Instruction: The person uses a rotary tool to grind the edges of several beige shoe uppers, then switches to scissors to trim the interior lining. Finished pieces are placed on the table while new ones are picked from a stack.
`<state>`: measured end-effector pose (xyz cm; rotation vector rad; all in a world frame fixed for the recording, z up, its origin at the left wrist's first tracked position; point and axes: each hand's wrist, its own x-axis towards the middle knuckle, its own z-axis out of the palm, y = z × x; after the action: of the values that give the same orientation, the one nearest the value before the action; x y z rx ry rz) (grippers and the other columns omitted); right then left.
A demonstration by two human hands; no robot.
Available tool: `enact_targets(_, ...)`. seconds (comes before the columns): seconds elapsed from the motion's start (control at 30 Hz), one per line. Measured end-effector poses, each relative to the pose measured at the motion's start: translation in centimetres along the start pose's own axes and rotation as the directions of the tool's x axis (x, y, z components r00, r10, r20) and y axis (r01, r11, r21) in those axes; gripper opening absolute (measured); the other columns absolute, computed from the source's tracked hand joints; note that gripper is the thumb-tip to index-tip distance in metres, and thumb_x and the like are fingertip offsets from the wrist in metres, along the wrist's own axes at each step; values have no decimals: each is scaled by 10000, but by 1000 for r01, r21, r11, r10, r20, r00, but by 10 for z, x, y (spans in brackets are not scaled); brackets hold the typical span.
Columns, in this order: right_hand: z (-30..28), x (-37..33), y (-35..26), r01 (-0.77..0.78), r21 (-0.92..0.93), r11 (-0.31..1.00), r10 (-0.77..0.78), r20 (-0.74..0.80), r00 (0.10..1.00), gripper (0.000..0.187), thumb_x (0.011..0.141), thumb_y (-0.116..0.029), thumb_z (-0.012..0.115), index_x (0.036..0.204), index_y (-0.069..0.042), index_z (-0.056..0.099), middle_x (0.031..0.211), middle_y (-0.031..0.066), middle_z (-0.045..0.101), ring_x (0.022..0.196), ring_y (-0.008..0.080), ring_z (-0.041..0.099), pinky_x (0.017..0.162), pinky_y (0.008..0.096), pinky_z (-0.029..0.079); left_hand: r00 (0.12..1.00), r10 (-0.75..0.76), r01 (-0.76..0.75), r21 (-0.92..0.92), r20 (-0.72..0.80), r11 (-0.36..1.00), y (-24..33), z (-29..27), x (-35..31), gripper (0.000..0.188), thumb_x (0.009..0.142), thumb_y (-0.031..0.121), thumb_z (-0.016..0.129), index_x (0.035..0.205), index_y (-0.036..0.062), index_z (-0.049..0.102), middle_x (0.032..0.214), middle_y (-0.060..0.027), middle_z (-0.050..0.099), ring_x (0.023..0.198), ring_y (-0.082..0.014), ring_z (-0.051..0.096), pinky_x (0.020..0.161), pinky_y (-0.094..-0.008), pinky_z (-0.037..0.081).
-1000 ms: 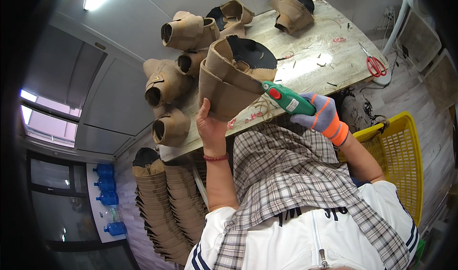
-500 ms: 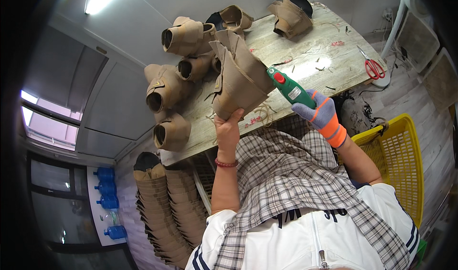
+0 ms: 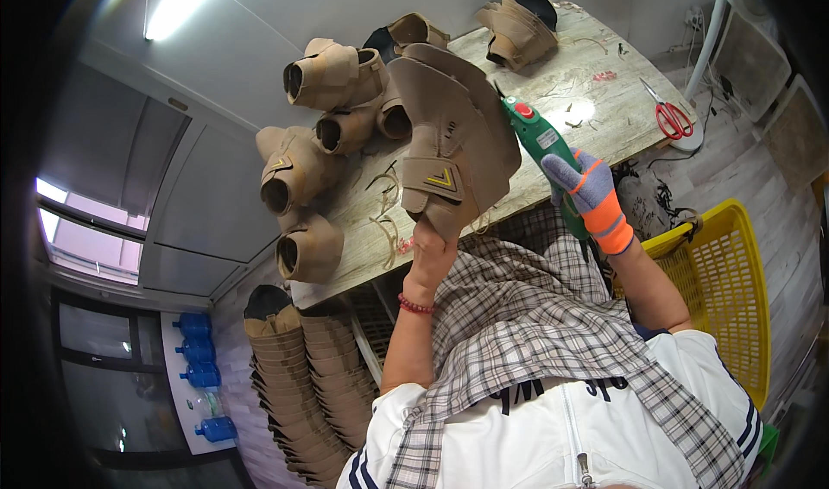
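Observation:
My left hand, bare with a red beaded bracelet at the wrist, grips the lower end of a tan boot upper. The upper is held up above the table, with a dark yellow-marked strap tab facing me. In a grey-and-orange glove, my right hand is closed round a green handheld electric tool with a red switch. Its thin dark tip points up beside the upper's right edge; I cannot tell whether they touch.
Several more tan uppers lie along the table's left and back. Red-handled scissors rest near the right edge of the wooden table, among cord scraps. A yellow basket stands at right. Stacked uppers stand at lower left.
The boot upper has been turned, so its strap tab and outer side now face me. My right hand has moved slightly right, with the tool held more upright.

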<state>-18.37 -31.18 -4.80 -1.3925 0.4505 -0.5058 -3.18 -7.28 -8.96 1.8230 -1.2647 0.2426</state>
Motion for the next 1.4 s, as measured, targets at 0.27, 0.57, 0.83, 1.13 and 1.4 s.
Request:
enact_targets(0.27,-23,7,1,55,54,997,-45,-181,982,385,862,-414,755,843,-52,627,607,-2,563,489,74,539,461,228,395,997,6,-27,291,73,956,-61,14,77,170,839,33,659,978,-61,684,962,-269,653,859,-428,614,752,-501,486)
enact_targets(0.57,-26,2,20,16,-141,990,-47,-220,974,425,824,-415,792,917,-21,663,610,-14,576,494,44,517,455,231,407,949,-292,195,-509,-116,838,-41,24,132,197,878,53,694,1058,-26,698,1037,-122,723,924,-223,661,851,-342,502)
enact_targets(0.83,-1,-9,15,80,-384,920,-114,-68,991,529,750,-465,830,997,-18,692,758,67,699,656,113,642,634,280,523,944,-331,87,-961,-5,262,-15,3,89,340,922,-29,615,1260,-6,598,1255,-107,639,1160,-229,605,1029,-387,471)
enact_targets(1.13,6,-11,12,120,-378,918,-130,-1,991,515,756,-473,821,995,-35,692,753,64,693,649,107,631,627,275,514,936,-351,115,-915,-31,386,-16,9,78,288,914,6,650,1202,14,652,1194,-88,676,1085,-202,642,972,-358,497)
enact_targets(1.4,6,-10,7,42,-302,952,-39,16,999,476,792,-461,801,951,-29,680,691,22,655,621,72,589,587,257,482,921,-358,159,-689,-154,707,-2,24,63,170,889,37,708,1054,-4,720,989,-8,711,895,-94,614,812,-262,487)
